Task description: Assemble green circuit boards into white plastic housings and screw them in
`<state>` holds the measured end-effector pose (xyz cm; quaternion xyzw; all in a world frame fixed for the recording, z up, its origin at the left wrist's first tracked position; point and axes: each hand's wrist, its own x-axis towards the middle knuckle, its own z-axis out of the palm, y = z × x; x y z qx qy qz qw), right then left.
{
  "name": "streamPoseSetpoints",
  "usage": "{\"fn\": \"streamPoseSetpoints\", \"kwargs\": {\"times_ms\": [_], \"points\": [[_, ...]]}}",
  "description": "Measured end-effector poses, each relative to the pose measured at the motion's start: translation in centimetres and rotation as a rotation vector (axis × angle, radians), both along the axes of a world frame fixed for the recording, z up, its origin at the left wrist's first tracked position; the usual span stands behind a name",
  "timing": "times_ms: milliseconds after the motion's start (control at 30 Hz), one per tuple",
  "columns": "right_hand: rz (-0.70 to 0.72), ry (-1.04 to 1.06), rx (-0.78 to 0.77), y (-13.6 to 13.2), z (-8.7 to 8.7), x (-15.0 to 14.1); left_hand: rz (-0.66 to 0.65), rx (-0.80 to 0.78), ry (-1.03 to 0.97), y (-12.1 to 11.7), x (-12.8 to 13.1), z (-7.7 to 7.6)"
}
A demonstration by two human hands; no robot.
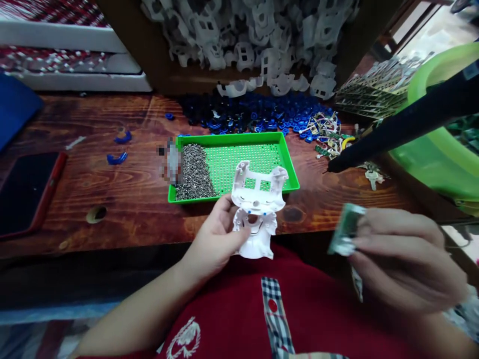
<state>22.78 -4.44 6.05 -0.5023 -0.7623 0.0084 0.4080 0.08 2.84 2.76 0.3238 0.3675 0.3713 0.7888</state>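
Observation:
In my left hand (219, 232) is a white plastic housing (258, 192), its hollow inner side facing me. The thumb presses on its lower part, and two small blue dots show near its middle. My right hand (406, 259), smeared by motion, pinches a small green circuit board (348, 227) off to the right. Something pale hangs below that board, too blurred to name. Just beyond the housing lies a green perforated tray (294, 174), with a heap of small metal screws (194, 172) at its left end.
Blue plastic parts (254, 112) and wired boards (329, 132) lie behind the tray. A black rod (392, 132) slants in from the right, before a light-green tub (422, 154). White housings (243, 35) fill a box at the back. A phone (28, 192) lies left.

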Motion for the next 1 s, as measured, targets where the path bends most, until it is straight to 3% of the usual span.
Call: {"fn": "streamPoseSetpoints", "kwargs": {"times_ms": [200, 500, 1000], "points": [[0.088, -0.133, -0.082, 4.0, -0.1, -4.3, -0.047, 0.175, 0.029, -1.5, 0.2, -0.4], [0.113, -0.258, -0.122, 4.9, -0.4, -4.9, -0.091, 0.404, 0.093, -2.5, -0.9, -1.6], [0.090, -0.388, -0.219, 4.6, 0.1, -5.8, -0.112, 0.373, 0.067, -2.7, -1.3, -1.7]]}}
